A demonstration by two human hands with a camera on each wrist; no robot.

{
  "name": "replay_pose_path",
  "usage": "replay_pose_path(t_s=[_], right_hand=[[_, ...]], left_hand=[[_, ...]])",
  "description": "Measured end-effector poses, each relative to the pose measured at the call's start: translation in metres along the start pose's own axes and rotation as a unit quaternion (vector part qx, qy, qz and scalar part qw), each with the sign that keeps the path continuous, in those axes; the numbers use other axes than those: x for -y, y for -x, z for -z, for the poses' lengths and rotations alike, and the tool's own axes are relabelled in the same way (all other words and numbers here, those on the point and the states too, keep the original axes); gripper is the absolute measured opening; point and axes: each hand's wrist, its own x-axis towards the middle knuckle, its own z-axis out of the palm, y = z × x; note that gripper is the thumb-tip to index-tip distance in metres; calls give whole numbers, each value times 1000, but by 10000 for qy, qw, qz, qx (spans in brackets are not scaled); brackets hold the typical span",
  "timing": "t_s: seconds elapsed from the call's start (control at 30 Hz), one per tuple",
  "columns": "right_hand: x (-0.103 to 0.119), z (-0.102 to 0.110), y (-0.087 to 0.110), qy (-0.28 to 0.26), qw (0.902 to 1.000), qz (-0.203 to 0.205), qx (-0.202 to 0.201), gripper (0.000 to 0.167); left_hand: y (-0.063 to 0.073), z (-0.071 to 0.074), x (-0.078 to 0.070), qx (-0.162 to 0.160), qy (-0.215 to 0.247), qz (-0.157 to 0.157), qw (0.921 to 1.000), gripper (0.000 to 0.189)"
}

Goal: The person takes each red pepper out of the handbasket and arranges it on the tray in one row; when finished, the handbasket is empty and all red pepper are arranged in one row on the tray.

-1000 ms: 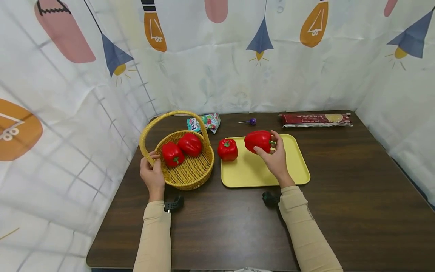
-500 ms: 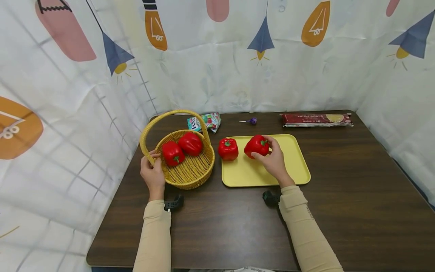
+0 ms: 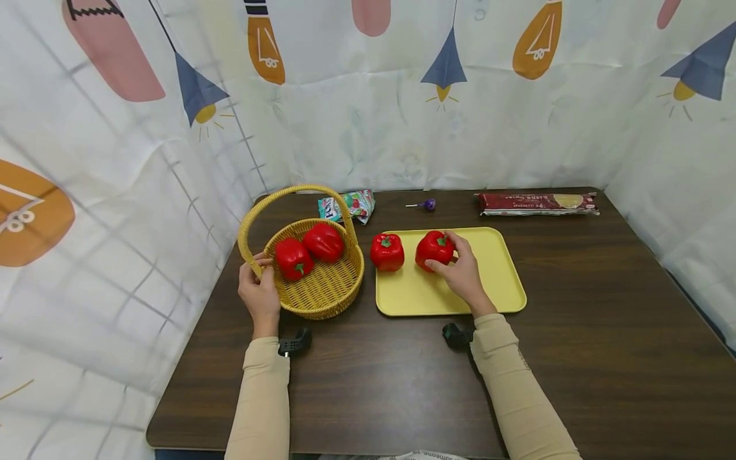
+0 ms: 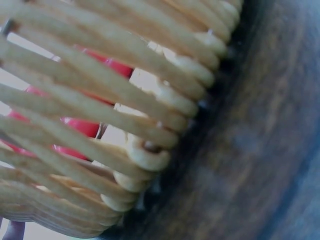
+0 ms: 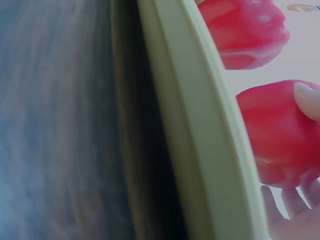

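Note:
My right hand point(image 3: 462, 278) grips a red bell pepper point(image 3: 431, 249) over the yellow tray point(image 3: 494, 255); the pepper is upright, its green stem on top. In the right wrist view, thumb and fingers are around that pepper point(image 5: 275, 140). A second red bell pepper point(image 3: 387, 253) stands at the tray's left end. On the left, my left hand point(image 3: 261, 300) holds the yellow wicker basket point(image 3: 328, 300) by its rim at the handle's foot. Two red bell peppers lie inside, one in front point(image 3: 292, 259) and one behind point(image 3: 324, 241). Basket weave point(image 4: 110, 90) fills much of the left wrist view.
Behind the basket lies a colourful candy bag point(image 3: 356, 206). A purple lollipop point(image 3: 428, 204) rests behind the tray, and a long dark red snack packet point(image 3: 537, 204) lies at the back right. Patterned white curtains point(image 3: 368, 128) surround the dark wooden table point(image 3: 391, 390).
My right hand has turned the bell pepper from lying sideways to upright and lowered it to the tray, beside the other one. The left hand and basket stay as they were.

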Motion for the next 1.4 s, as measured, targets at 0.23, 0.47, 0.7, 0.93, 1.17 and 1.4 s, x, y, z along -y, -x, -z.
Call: replay_pose_path(t_s=[0.23, 0.47, 0.7, 0.93, 1.17, 1.4], right_hand=[[0, -4, 1, -225, 9993, 112, 269, 77], [37, -2, 14, -184, 9978, 248, 585, 77], [35, -3, 14, -224, 9975, 137, 653, 80], [30, -2, 12, -423, 9950, 166, 885, 80], [26, -2, 10, -509, 9939, 46, 974, 83], [3, -6, 0, -629, 9931, -108, 987, 87]], left_hand=[[3, -1, -14, 21, 10, -50, 10000, 15], [2, -1, -10, 28, -2, -58, 10000, 16], [-1, 0, 3, -21, -50, -32, 10000, 16], [0, 0, 1, 11, -5, -47, 10000, 16], [0, 0, 2, 38, 6, -25, 10000, 16], [2, -1, -11, 95, 82, -10, 9999, 17]])
